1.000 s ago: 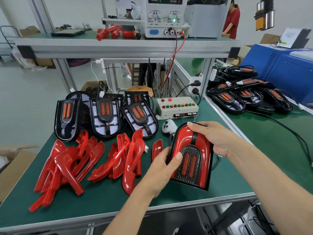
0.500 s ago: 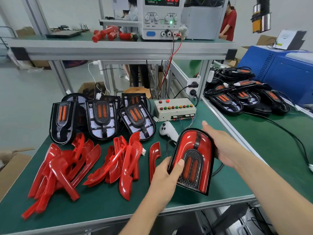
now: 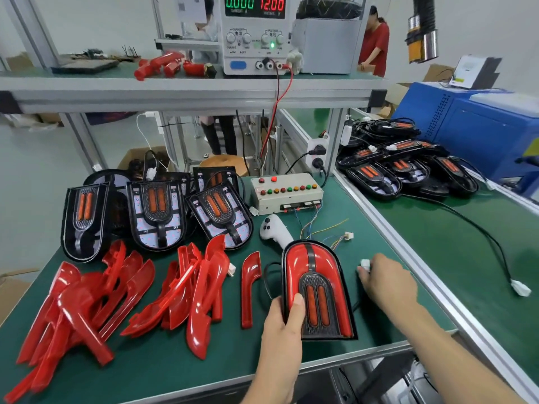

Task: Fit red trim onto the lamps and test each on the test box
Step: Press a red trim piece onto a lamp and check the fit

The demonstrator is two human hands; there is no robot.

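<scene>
Left hand (image 3: 284,322) grips the red-trimmed lamp (image 3: 316,290) at table centre; right hand (image 3: 385,277), at its 3 o'clock, pinches a white connector (image 3: 365,263); power supply (image 3: 255,33) at 12 o'clock reads 0.000, 12.00

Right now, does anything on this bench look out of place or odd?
One thing: a white game controller lies among the lamp parts, just in front of the test box. It is the only item here unrelated to lamps. The red trim pieces sit in loose, tangled heaps, but nothing looks broken or spilled.
</scene>
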